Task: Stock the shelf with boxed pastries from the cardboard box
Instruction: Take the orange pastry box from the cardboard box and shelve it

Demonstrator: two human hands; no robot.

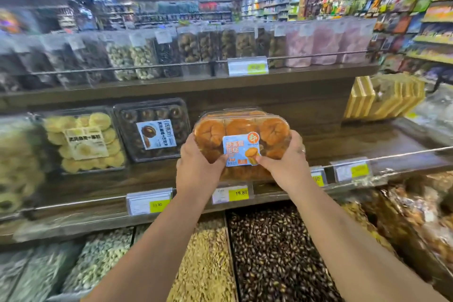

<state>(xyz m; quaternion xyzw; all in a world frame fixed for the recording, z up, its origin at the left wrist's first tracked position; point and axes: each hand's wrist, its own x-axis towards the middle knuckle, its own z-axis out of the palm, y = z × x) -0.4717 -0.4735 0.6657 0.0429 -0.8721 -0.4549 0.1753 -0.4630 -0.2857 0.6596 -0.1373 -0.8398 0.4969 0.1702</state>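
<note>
Shop shelves fill the view, with bright snack bags far off on the right. Both hands hold up a clear plastic box of orange cakes [241, 130] in front of the brown wooden middle shelf [343, 144]. The left hand [196, 164] grips the left end of the box and the right hand [286, 162] grips the right end. Both thumbs press on the front by the blue label [241, 148], and the fingers wrap round the sides. I think two hands are used so the thin lid does not bend or pop open. The box is tipped up so the label faces out, which is how shoppers would want to see it. More orange shows just behind and under it. It may be a second box, but I cannot tell for sure.

The box looks to be over an open spot on the shelf, just right of a dark tray of chocolate cookies [153, 130]. Left of that tray stands a clear box of yellow cookies [83, 140]. Both lean back with their labels out, so the cakes likely go in the same way. A price tag [230, 193] sits on the rail just below the hands.

Near the bottom, open bins hold striped sunflower seeds [274, 252] and pale seeds [208, 265]. The cardboard box is not in view
</note>
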